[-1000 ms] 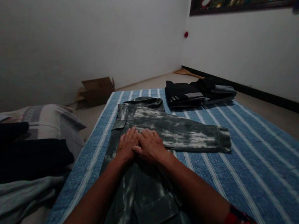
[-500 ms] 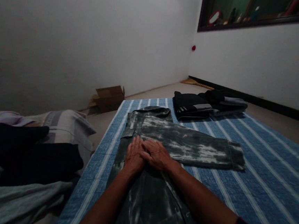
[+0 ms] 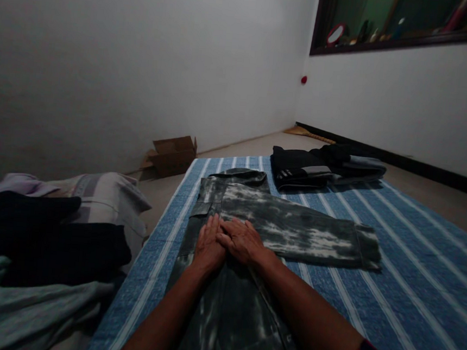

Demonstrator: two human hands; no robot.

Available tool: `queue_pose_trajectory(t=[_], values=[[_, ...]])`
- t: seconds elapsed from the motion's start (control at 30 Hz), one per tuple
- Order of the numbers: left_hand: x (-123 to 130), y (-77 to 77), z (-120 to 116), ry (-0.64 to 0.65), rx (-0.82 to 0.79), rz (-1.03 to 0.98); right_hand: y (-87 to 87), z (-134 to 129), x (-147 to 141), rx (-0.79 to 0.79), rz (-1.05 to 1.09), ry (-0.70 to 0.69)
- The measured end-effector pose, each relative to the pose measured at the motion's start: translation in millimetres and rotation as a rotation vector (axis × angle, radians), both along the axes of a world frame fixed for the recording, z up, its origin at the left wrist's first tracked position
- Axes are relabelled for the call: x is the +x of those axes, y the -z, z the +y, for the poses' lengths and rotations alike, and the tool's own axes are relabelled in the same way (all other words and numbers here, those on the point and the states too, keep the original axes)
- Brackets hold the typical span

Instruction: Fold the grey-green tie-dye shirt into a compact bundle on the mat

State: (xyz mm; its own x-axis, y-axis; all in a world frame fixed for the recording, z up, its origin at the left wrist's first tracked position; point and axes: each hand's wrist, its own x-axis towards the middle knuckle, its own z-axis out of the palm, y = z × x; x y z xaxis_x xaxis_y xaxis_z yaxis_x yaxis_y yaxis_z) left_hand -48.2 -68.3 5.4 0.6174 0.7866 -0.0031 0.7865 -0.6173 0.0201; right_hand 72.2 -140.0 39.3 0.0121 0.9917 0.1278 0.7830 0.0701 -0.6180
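A dark green and white tie-dye jacket [image 3: 242,306] lies on the blue striped bed sheet [image 3: 414,256], one sleeve [image 3: 306,227] stretched out to the right. My left hand [image 3: 210,244] rests flat on the jacket, fingers extended and pointing away from me. Beside it, my right hand [image 3: 243,240] lies palm down on the cloth, its fingertips overlapping the edge of the left hand. Neither hand grips the fabric. Its collar [image 3: 241,176] is at the far end, and my forearms cover part of the near portion.
Folded black clothes [image 3: 299,167] sit at the bed's far side. Dark clothes [image 3: 67,247] and a grey garment [image 3: 33,310] are heaped on the left. A cardboard box [image 3: 173,156] stands on the floor by the wall, and a broom [image 3: 308,133] lies in the corner.
The view has tilted slightly, so the scene sits a little lower. Both hands stay on nearly the same spot of the jacket, which looks unchanged.
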Motion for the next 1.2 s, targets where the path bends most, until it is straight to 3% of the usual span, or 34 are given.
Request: queue_pose_trajectory(t=[0.3, 0.57, 0.7, 0.83, 0.93, 1.2], values=[[0.0, 4.4, 1.9, -0.006, 0.041, 0.005, 3.9, 3.2, -2.2, -0.027, 0.049, 0.020], [2.3, -9.5, -6.3, -0.035, -0.051, 0.034, 13.3, -0.6, -6.9, -0.002, 0.030, 0.103], [0.9, -4.8, -5.2, -0.032, -0.028, 0.026, 22.0, -3.3, -9.9, 0.012, 0.009, 0.182], [-0.8, -1.4, -2.9, -0.011, -0.011, 0.013, 27.7, -7.0, -9.9, 0.080, 0.006, 0.126], [0.4, -5.5, -4.6, -0.016, -0.030, 0.025, 27.2, -8.2, -7.7, 0.084, 0.016, 0.086], [4.8, -15.6, -11.2, -0.033, -0.049, 0.068, 21.6, -7.9, -6.3, 0.018, 0.013, 0.138]])
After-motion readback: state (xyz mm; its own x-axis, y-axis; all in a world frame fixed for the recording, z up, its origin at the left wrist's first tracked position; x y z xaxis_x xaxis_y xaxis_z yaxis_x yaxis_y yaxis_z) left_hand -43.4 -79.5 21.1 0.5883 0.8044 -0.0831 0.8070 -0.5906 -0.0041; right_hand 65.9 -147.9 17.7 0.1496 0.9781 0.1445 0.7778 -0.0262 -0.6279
